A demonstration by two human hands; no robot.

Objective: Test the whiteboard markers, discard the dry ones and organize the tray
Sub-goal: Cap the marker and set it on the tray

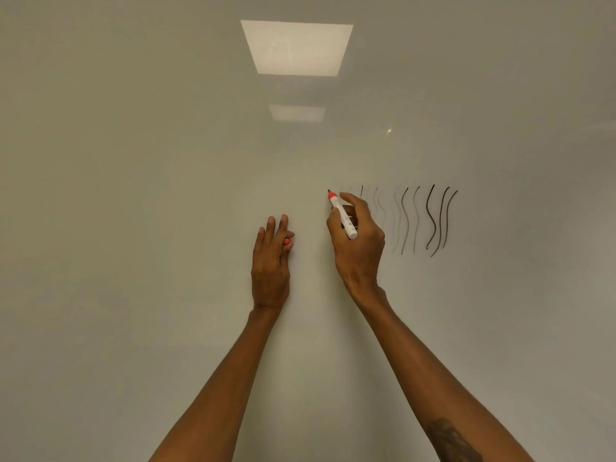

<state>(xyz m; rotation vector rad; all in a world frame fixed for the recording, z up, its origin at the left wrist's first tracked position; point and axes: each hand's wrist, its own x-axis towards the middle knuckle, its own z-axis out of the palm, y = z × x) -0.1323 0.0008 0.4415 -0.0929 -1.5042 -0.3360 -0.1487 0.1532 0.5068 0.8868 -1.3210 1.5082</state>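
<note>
My right hand (358,241) grips a white marker (343,218) with a red collar, its uncapped tip pointing up and left against the whiteboard (166,161). To the right of that hand run several wavy vertical test strokes (433,221): the leftmost are faint grey, the rightmost dark black. My left hand (270,258) lies against the board to the left of the marker, fingers mostly straight, with a small red cap (287,242) tucked between the fingers and thumb. The marker tray is out of view.
The whiteboard fills the whole view and reflects two ceiling light panels (296,48) near the top. Unmarked board surface spreads to the left of my hands and above them.
</note>
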